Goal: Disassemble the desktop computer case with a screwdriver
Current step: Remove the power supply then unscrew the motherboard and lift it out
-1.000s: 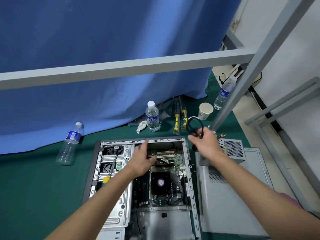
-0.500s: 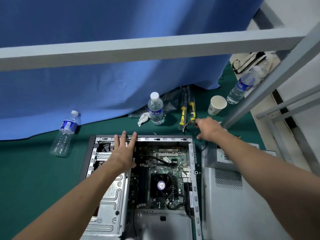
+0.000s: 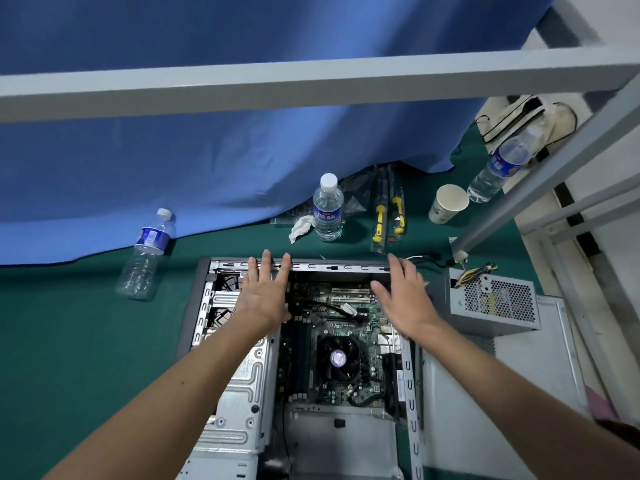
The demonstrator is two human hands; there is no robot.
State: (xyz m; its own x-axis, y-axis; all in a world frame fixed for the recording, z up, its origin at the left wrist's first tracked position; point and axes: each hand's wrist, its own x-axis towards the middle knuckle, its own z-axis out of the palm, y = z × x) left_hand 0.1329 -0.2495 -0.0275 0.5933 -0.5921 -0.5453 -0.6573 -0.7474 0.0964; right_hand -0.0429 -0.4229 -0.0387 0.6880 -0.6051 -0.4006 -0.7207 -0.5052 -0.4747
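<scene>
Blue curtain [image 3: 214, 140]: one, we see it hanging along the far side, its hem on the green table cover [image 3: 69, 341].
Grey frame bar [image 3: 311, 81]: one crosses the view above the table; a slanted post meets it at the right.
Computer case [image 3: 194, 317]: one, lying open in the near middle of the table; inside we count one motherboard [image 3: 349, 323] and one black cooler fan [image 3: 337, 358].
Side panel [image 3: 485, 393]: one, flat to the right of the case.
Power supply [image 3: 491, 303]: one grey perforated box, resting on the far end of the panel, with coloured wires at its far side.
Left hand [image 3: 265, 292]: flat, fingers straight and spread, fingertips on the case's far rim; we see nothing held.
Right hand [image 3: 405, 296]: likewise flat and spread, fingertips at the far right corner of the rim, empty.
Water bottles: three; one tilted far left [image 3: 147, 254], one upright beyond the case [image 3: 327, 209], one far right [image 3: 498, 168] that looks partly full.
Paper cup [image 3: 448, 204]: one, tilted; we cannot tell its contents.
Screwdrivers [image 3: 388, 211]: two yellow-handled, in clear packaging, on the table beyond the case.
Crumpled tissue [image 3: 301, 228]: one, beside the middle bottle.
</scene>
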